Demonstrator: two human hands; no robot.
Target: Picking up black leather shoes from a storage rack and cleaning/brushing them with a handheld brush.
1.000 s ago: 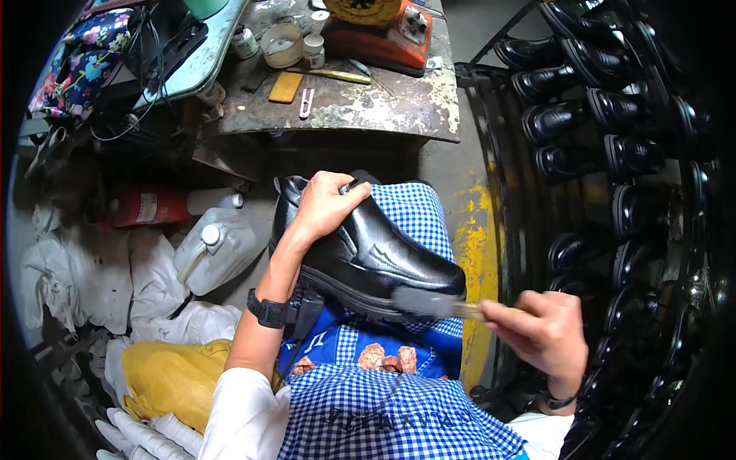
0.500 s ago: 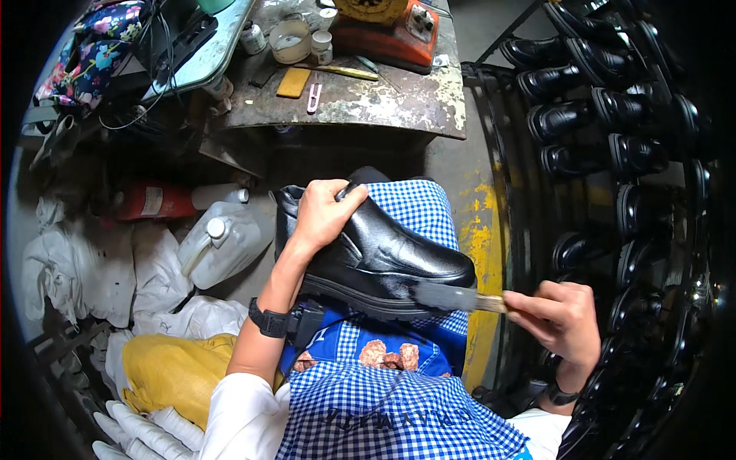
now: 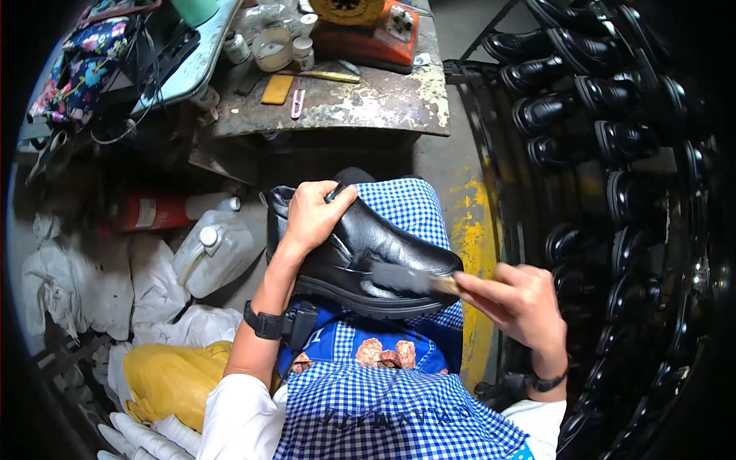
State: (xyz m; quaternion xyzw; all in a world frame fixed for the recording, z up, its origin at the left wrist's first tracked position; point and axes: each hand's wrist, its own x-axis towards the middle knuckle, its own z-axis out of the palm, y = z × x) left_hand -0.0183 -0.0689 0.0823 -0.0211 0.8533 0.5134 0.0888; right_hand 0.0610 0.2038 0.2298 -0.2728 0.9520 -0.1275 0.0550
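Observation:
A shiny black slip-on ankle boot lies across my lap on a blue-and-white checked apron, its toe to the right. My left hand is closed around the boot's ankle opening and holds it there. Between the fingers of my right hand is the wooden handle of a flat brush with grey bristles, slightly blurred. The bristles lie against the near side of the boot, above the thick black sole.
A worn workbench ahead carries jars, a yellow sponge-like block and an orange machine. Racks of black shoes line the right. White sacks, a plastic jug and a yellow sack crowd the left.
My right hand has moved the brush left and slightly up, from near the toe toward the middle of the boot's side. My left hand keeps its grip.

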